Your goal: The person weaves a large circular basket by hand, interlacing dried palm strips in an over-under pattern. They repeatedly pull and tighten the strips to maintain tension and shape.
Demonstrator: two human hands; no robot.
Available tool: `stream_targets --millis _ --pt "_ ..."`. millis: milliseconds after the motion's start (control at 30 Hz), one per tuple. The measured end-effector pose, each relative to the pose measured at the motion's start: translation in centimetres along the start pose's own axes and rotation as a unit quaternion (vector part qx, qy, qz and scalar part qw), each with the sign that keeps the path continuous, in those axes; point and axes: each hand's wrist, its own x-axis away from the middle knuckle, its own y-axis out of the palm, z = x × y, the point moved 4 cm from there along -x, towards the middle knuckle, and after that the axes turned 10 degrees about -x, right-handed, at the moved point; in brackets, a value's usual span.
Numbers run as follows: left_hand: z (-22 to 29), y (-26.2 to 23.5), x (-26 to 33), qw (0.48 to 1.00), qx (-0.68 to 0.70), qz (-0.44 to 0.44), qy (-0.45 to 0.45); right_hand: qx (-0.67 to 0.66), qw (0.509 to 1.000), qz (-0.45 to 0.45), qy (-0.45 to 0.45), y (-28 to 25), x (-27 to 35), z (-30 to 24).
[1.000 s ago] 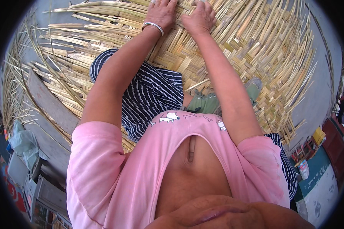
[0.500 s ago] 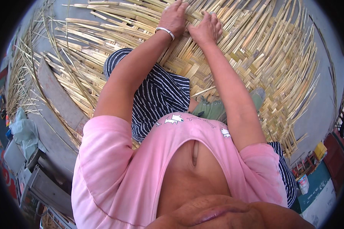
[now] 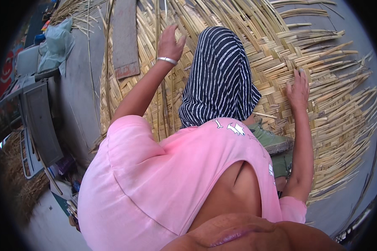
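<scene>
— How does that woven bamboo-strip mat (image 3: 322,96) handle?

— Light, springy, stiff along each splint (edges likely sharp); it lies flat on the ground under the person. Take loose strip ends.

— The hands?

— Left hand (image 3: 169,42) raised, fingers loosely spread, empty; right hand (image 3: 298,90) pressed flat, fingers splayed.

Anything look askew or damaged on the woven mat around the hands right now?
Nothing looks damaged. The woven mat has loose strip ends fanning out unevenly at its right edge, unwoven rather than broken. The right hand lies flat on the weave; the left hand is over strips beside a flat wooden board.
</scene>
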Motion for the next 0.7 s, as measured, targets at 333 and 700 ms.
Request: stream_targets --millis 333,700 --pt "-10.2 -1.4 16.1 0.946 -0.035 -0.138 -0.29 0.055 0.989 -0.136 -0.016 -8.0 4.1 5.7" --pt "-13.0 -1.8 15.2 0.764 0.422 -0.204 -0.442 0.108 0.969 -0.217 0.049 -20.9 10.3 10.0"
